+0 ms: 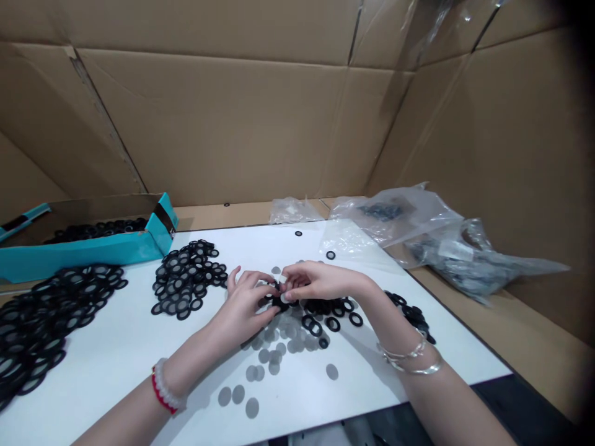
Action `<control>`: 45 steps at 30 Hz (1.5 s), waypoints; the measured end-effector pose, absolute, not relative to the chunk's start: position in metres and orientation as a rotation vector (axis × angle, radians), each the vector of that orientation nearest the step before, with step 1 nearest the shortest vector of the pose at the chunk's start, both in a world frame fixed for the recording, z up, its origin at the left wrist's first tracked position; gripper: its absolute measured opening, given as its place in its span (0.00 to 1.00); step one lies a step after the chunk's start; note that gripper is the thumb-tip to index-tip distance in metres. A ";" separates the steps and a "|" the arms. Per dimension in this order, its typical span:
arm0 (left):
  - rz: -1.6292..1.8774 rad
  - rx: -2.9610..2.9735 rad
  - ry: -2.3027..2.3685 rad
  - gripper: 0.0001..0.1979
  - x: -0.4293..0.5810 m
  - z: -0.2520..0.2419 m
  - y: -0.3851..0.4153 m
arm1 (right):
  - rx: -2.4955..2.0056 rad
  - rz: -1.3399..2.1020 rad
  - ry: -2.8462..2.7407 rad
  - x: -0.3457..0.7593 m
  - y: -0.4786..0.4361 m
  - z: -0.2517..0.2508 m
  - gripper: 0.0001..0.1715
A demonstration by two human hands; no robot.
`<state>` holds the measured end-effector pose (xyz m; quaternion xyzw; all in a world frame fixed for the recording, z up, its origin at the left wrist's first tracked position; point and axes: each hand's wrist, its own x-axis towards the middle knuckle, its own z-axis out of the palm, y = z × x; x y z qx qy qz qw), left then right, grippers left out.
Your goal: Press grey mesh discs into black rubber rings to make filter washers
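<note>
Item, pale translucent disc of thin, grey-white sheet (284,298): is sitting at the fingertips of the right hand (313,282), which is closing narrowly on it, thumb against fingers. The disc is facing left, toward the left hand.

Item, small black ring, apparently rubber or plastic (277,303): is lying at the left hand's fingertips, just left of the disc. The left hand (248,303) is curving thumb and fingers round it; how firm the hold is, one cannot tell. Both hands are meeting near the middle of the table, neither standing clearly nearer. Being round, disc and ring are showing no long axis; their tilt is too small to read.

Item, loose grey translucent discs (251,407): are scattering between the hands and the table's front edge.

Item, black-ring heap (333,324): is lying under and beside the right hand.

Item, flat white table (116,347): is carrying a further ring pile (181,279) left of the hands and a larger one (60,316) toward its left edge. A turquoise cardboard box (93,251) of rings is standing at the far left corner.

Item, clear plastic bags (478,266): are lying along the right edge.

Item, brown cardboard walls (209,124): are enclosing the back and right.
</note>
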<state>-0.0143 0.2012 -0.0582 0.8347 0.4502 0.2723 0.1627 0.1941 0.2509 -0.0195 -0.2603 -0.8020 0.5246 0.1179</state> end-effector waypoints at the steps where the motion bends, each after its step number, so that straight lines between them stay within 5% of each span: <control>1: 0.823 2.310 1.289 0.08 -0.014 -0.057 0.201 | -0.764 1.528 -2.333 0.194 0.252 -0.020 0.05; 5: 1.000 1.780 1.319 0.01 -0.011 -0.047 0.202 | -0.786 1.475 -2.278 0.191 0.254 -0.024 0.06; 14: 1.044 0.954 1.073 0.13 -0.015 -0.039 0.204 | -0.804 1.380 -2.026 0.174 0.250 -0.030 0.10; 45: 0.989 0.961 1.216 0.13 -0.015 -0.032 0.201 | -0.792 0.956 -2.178 0.156 0.238 -0.035 0.19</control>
